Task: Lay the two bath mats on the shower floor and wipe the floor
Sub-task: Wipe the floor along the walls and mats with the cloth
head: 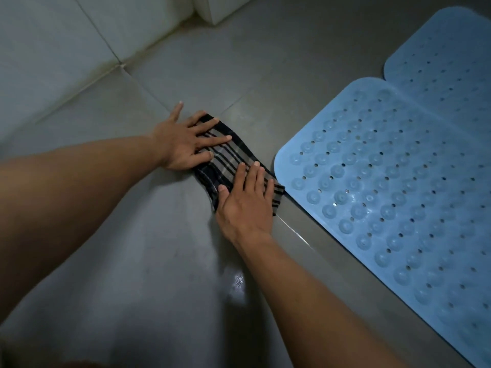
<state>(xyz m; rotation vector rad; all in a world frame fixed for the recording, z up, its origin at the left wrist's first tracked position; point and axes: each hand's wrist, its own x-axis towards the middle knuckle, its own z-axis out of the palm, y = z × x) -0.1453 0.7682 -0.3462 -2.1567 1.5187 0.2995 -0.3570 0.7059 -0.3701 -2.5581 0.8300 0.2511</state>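
Observation:
A dark striped cloth (231, 160) lies flat on the grey tiled shower floor (239, 75). My left hand (183, 140) presses its far end with fingers spread, and my right hand (247, 200) presses its near end, palm down. Just right of the cloth a blue bath mat (398, 197) with suction cups and holes lies flat on the floor. A second blue mat (451, 75) lies beyond it, the two meeting edge to edge.
A white tiled wall (53, 49) rises along the left and a white corner block (225, 9) stands at the top. A wet shine (236, 282) shows on the floor near my right forearm.

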